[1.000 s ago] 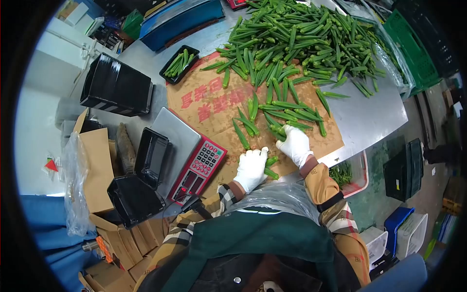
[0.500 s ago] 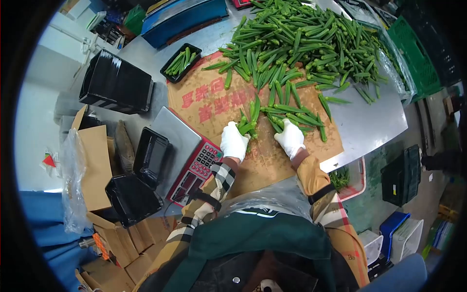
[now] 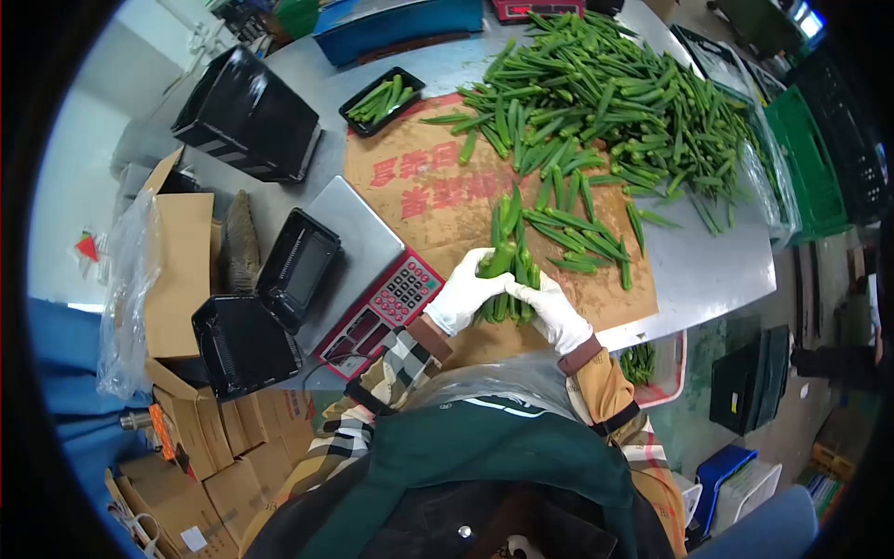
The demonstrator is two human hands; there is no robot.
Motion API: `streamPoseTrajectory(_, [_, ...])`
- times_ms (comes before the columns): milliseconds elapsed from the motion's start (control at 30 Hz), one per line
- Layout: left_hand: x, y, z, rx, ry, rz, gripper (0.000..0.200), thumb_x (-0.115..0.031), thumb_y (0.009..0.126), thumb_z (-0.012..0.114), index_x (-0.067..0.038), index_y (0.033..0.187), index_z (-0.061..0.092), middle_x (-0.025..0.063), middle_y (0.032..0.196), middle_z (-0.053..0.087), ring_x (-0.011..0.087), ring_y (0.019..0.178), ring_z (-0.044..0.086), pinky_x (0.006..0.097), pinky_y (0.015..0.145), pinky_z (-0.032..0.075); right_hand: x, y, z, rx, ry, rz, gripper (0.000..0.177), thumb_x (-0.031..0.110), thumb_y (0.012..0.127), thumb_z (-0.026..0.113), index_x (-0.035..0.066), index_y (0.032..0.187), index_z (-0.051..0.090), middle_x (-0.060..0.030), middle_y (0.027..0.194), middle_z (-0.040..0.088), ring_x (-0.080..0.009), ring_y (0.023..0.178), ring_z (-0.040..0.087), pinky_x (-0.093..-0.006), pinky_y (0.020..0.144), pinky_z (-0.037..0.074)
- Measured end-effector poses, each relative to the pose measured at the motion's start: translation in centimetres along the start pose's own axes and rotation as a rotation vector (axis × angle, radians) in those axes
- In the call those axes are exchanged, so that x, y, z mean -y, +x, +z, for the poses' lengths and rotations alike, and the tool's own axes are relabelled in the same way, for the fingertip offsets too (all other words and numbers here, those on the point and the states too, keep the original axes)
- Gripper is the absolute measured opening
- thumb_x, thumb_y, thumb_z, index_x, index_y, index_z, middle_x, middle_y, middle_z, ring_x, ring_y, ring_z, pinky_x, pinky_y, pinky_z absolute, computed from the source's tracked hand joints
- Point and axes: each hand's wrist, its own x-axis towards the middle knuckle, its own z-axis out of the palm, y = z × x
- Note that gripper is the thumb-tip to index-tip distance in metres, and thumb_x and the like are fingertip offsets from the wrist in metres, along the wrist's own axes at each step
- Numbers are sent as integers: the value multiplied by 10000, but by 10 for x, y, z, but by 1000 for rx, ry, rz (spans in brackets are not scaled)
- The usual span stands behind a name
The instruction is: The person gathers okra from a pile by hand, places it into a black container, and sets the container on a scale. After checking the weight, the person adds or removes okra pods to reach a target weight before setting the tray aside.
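In the head view, your left hand [image 3: 468, 291] and right hand [image 3: 555, 313] hold gloved fingers closed around an okra bunch [image 3: 504, 258], pods jutting beyond and below them; likely light, firm, easily bruised: grip mid-length, gently.

The one view comes from a camera worn on the person's head, facing forward and steeply down through a wide lens whose image darkens at the corners. Close below, the green apron [image 3: 494, 443] fills the near edge; the left hand [image 3: 468, 291] and right hand [image 3: 556, 315] sit mid-view. The table [image 3: 717, 270] stretches to the far okra heap [image 3: 643, 116], with floor [image 3: 691, 435] at right.
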Motion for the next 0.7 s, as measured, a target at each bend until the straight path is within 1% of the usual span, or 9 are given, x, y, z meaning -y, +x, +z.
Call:
streamPoseTrajectory(200, [-72, -43, -48, -75, 21, 111, 551, -145, 1002, 643, 16, 1481, 424, 101, 1343, 588, 160, 1223, 559, 323, 1050, 468, -3, 21, 87, 64, 45, -55, 444, 86, 986, 682, 56, 1405, 538, -42, 1290, 648, -167, 1139, 633, -345, 1018, 508])
streamPoseTrajectory(267, [-118, -66, -71, -114, 154, 106, 645, -265, 1003, 663, 41, 1499, 386, 137, 1330, 572, 187, 1222, 547, 335, 1072, 446, 6, 28, 135, 219, 138, 12, 426, 129, 1018, 641, 75, 1422, 519, -44, 1319, 627, -177, 1201, 599, -372, 1042, 496])
streamPoseTrajectory(367, [-175, -103, -112, -213, 190, 123, 530, -339, 1043, 596, 20, 1420, 497, 122, 1275, 616, 174, 1183, 569, 322, 1015, 468, 6, 53, 208, 390, 142, 56, 503, 153, 1027, 629, 55, 1480, 431, -51, 1384, 560, -169, 1248, 542, -342, 1079, 441])
streamPoseTrajectory(433, [-196, -119, -153, -310, 469, 193, 466, -340, 1057, 570, 2, 1373, 547, 105, 1235, 637, 162, 1138, 588, 314, 988, 476, -4, 79, 255, 565, 127, 2, 692, 205, 1027, 641, 56, 1584, 258, -73, 1451, 499, -194, 1295, 510, -360, 1111, 418])
streamPoseTrajectory(500, [-195, -127, -199, -422, 433, 182, 460, -364, 1061, 555, -1, 1345, 577, 99, 1228, 646, 163, 1101, 609, 316, 989, 475, -4, 94, 290, 645, 174, 211, 1061, 333, 1002, 678, 101, 1625, -149, -93, 1614, 299, -254, 1428, 388, -419, 1156, 368])
streamPoseTrajectory(567, [-188, -134, -230, -361, 366, 234, 458, -370, 1069, 536, -7, 1344, 585, 100, 1257, 642, 170, 1136, 603, 318, 1008, 467, 35, 61, 316, 496, 24, 310, 922, 367, 1031, 618, 83, 1646, -7, -108, 1695, 152, -262, 1542, 213, -550, 1203, 282])
streamPoseTrajectory(633, [-165, -135, -267, -439, 605, 196, 471, -411, 1065, 535, -52, 1365, 589, 81, 1291, 640, 178, 1168, 594, 349, 1012, 469, 34, 74, 296, 679, -237, 342, 1001, 394, 1021, 626, 76, 1633, -100, -88, 1726, -71, -264, 1583, 41, -568, 1225, 227])
streamPoseTrajectory(667, [-174, -141, -252, -574, 281, -94, 481, -449, 1050, 549, -109, 1386, 595, 47, 1326, 638, 168, 1207, 581, 378, 1007, 468, 28, 73, 284, 642, -264, 343, 961, 384, 1028, 615, 62, 1637, -54, -91, 1731, -48, -267, 1584, 62, -551, 1234, 220])
streamPoseTrajectory(700, [-171, -145, -257, -594, 242, -59, 503, -468, 1044, 545, -118, 1403, 587, 51, 1359, 623, 188, 1245, 568, 405, 1029, 448, 19, 74, 267, 566, -324, 320, 849, 354, 1039, 609, 54, 1643, 94, -105, 1706, 163, -257, 1552, 212, -508, 1221, 277])
